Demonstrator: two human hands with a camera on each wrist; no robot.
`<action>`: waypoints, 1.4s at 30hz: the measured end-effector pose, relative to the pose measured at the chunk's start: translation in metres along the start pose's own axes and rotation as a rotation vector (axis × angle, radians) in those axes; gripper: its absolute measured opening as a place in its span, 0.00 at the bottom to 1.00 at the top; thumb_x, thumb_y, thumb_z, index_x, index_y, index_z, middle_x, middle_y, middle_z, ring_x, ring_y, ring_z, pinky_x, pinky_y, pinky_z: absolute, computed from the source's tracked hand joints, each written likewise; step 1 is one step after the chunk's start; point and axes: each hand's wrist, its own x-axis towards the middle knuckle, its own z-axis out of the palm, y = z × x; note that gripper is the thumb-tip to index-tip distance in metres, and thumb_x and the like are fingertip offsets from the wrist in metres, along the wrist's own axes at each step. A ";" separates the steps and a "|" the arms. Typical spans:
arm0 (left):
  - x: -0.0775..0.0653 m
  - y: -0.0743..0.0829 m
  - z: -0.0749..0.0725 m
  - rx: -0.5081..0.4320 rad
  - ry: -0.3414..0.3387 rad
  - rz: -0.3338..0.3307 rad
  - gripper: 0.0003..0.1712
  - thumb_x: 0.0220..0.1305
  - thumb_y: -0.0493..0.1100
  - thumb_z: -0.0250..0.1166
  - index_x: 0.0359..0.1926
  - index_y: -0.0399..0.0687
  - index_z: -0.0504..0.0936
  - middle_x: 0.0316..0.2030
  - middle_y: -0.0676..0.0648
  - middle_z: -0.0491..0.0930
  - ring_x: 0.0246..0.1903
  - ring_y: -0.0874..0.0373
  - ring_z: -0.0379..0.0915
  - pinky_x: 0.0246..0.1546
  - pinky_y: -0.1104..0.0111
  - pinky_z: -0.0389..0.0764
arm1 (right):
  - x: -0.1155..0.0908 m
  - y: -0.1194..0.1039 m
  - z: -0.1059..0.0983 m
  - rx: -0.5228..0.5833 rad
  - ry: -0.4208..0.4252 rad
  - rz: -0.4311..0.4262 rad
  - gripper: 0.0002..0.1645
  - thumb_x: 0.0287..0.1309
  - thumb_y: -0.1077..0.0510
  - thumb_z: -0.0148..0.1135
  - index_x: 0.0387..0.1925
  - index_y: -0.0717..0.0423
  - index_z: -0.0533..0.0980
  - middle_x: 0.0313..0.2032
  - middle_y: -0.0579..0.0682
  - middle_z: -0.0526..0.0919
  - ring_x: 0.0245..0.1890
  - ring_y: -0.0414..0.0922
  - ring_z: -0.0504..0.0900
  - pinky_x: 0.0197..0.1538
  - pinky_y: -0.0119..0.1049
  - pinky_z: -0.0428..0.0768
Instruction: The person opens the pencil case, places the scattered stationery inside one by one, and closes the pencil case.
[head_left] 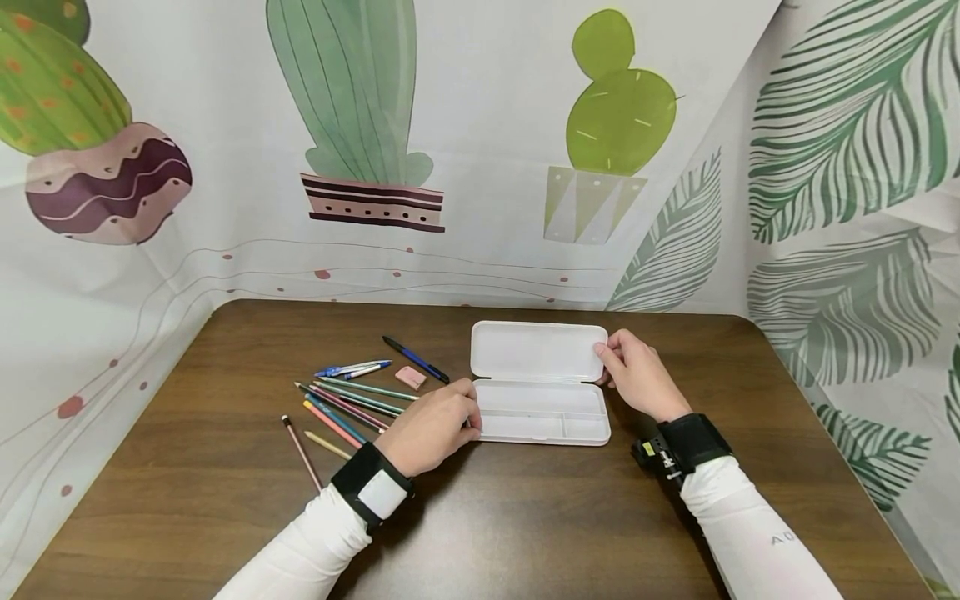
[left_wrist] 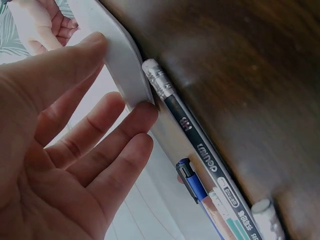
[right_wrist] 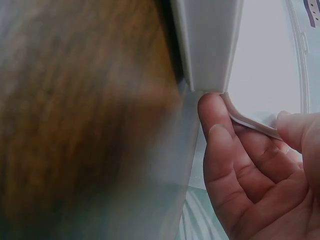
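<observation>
Head: looks forward and down from above, farthest off, over the desk point(head_left: 525, 525)
Left wrist: close, on left hand point(left_wrist: 60, 175), frame left
Right wrist: close, on right hand point(right_wrist: 265, 185), lower right
Shared: case point(head_left: 540, 350), all views; right hand, left wrist's upper left

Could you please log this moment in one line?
left hand: touches open rectangular white plastic case; right hand: grips its lid; slim multicoloured pencils: on brown wood-grain table

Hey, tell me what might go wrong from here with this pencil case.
The lid might bend or come loose if the right hand, pinching its edge, pulls hard. The left hand, close beside the loose pencils, might knock some and set them rolling.
</observation>
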 end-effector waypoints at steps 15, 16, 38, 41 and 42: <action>0.000 0.001 0.000 0.008 0.018 0.009 0.07 0.59 0.36 0.79 0.29 0.50 0.89 0.36 0.53 0.76 0.33 0.62 0.77 0.38 0.71 0.81 | 0.005 0.000 0.002 0.014 -0.011 0.047 0.13 0.81 0.55 0.56 0.44 0.63 0.76 0.25 0.52 0.84 0.25 0.47 0.84 0.32 0.38 0.83; 0.000 0.001 0.000 0.009 0.019 0.009 0.07 0.59 0.36 0.79 0.29 0.50 0.89 0.36 0.53 0.76 0.34 0.62 0.77 0.38 0.71 0.81 | 0.006 0.000 0.002 0.015 -0.012 0.048 0.13 0.81 0.55 0.56 0.44 0.63 0.76 0.25 0.52 0.84 0.25 0.47 0.84 0.32 0.38 0.83; -0.001 0.004 -0.002 -0.001 0.015 0.002 0.08 0.59 0.35 0.79 0.29 0.49 0.88 0.36 0.53 0.76 0.33 0.62 0.76 0.37 0.70 0.81 | 0.005 0.000 0.003 0.018 -0.049 0.080 0.15 0.81 0.53 0.58 0.46 0.64 0.77 0.24 0.51 0.83 0.25 0.45 0.84 0.33 0.39 0.84; -0.001 0.004 -0.002 -0.006 0.011 0.000 0.08 0.60 0.35 0.79 0.29 0.49 0.88 0.36 0.53 0.76 0.33 0.62 0.77 0.38 0.70 0.81 | 0.004 0.001 0.002 0.031 -0.058 0.084 0.16 0.81 0.53 0.58 0.46 0.64 0.77 0.25 0.51 0.84 0.26 0.46 0.84 0.33 0.37 0.85; 0.000 0.003 -0.002 -0.007 0.010 -0.002 0.07 0.60 0.36 0.79 0.30 0.49 0.88 0.36 0.53 0.76 0.33 0.62 0.77 0.38 0.70 0.82 | 0.004 0.001 0.002 0.034 -0.060 0.084 0.16 0.81 0.52 0.58 0.46 0.64 0.77 0.25 0.52 0.84 0.26 0.46 0.85 0.33 0.36 0.85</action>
